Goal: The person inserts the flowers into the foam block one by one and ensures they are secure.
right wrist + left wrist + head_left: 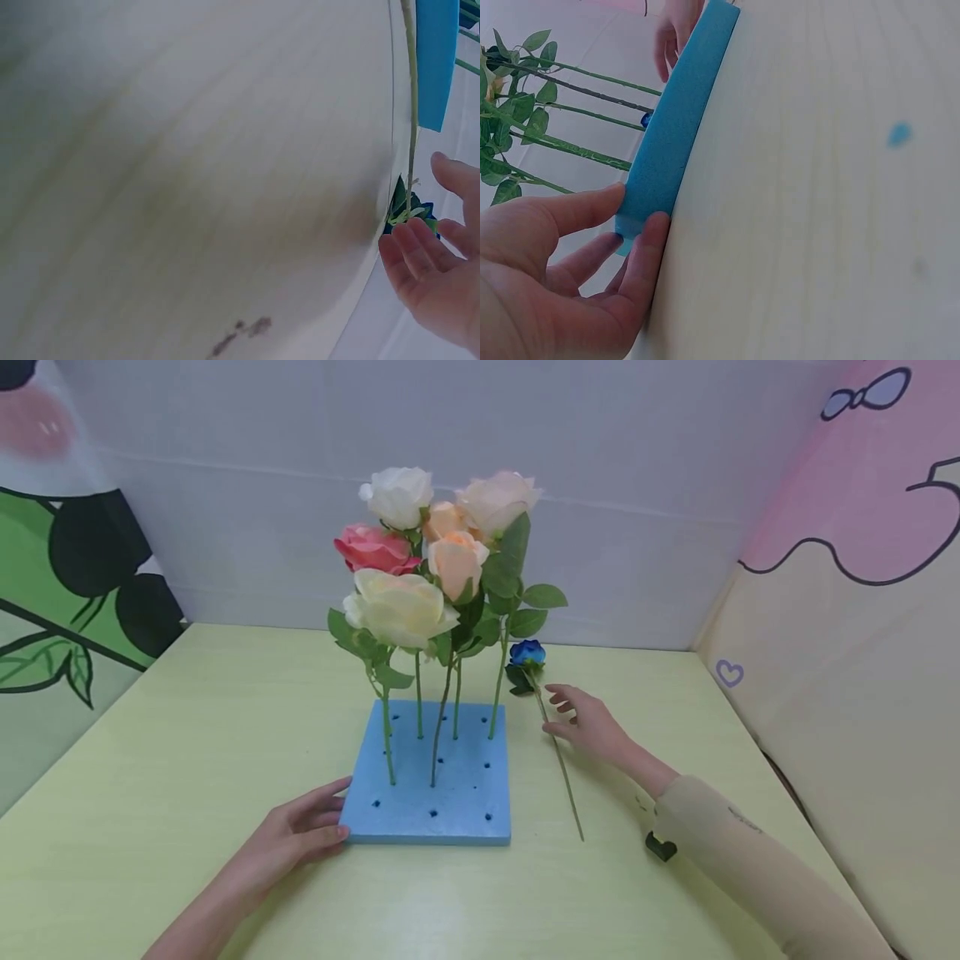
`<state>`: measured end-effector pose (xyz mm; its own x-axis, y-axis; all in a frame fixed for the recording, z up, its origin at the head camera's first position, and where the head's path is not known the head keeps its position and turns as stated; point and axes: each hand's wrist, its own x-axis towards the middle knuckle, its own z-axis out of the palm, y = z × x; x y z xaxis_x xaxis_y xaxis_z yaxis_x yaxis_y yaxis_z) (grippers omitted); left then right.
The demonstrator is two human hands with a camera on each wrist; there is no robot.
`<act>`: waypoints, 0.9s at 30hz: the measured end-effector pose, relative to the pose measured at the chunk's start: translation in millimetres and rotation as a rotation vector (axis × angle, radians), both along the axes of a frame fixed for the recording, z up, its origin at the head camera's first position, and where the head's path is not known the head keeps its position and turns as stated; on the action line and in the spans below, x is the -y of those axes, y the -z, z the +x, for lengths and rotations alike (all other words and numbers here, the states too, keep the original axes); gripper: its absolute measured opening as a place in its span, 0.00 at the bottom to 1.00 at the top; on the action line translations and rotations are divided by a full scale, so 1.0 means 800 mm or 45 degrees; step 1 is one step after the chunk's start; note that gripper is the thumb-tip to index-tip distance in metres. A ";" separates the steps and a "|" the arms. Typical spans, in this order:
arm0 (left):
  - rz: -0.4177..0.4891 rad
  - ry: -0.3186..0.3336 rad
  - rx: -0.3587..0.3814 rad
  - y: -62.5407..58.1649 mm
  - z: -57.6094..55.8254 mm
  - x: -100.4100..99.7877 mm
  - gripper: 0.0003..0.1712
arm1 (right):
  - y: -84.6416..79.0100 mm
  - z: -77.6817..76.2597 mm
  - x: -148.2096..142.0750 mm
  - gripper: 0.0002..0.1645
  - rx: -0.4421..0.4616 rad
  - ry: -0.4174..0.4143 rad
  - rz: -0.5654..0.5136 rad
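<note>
A light blue foam board [465, 814] with holes lies on the table, with artificial roses standing in it. My left hand [296, 831] rests against the board's left edge near the front corner; in the left wrist view its fingertips touch the board [671, 142]. To the right of the board lies a blue rose [528, 653], its long stem [564, 770] slanting toward the front. My right hand [592, 722] hovers beside the upper stem, fingers loosely bent and apart. In the right wrist view nothing sits in the hand [439, 277], and the blue rose shows behind its fingertips.
The standing roses include a cream one [401, 610], a pink one [377, 550], a white one [397, 497] and peach ones [456, 564]. A dark heart mark [661, 847] is near the right sleeve [720, 835]. Cloth walls [637, 527] border the table [225, 710].
</note>
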<state>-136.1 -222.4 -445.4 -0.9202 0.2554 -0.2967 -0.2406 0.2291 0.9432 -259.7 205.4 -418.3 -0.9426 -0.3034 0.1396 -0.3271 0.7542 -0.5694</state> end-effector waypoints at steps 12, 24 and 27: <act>0.008 0.009 -0.008 0.001 0.000 0.001 0.44 | 0.000 -0.008 -0.005 0.42 0.103 -0.031 0.058; 0.011 -0.002 -0.003 0.002 -0.001 0.001 0.44 | -0.001 -0.014 -0.001 0.38 0.217 -0.087 0.006; 0.002 0.001 0.000 0.002 -0.002 0.001 0.44 | 0.000 -0.015 -0.001 0.38 0.249 -0.080 -0.027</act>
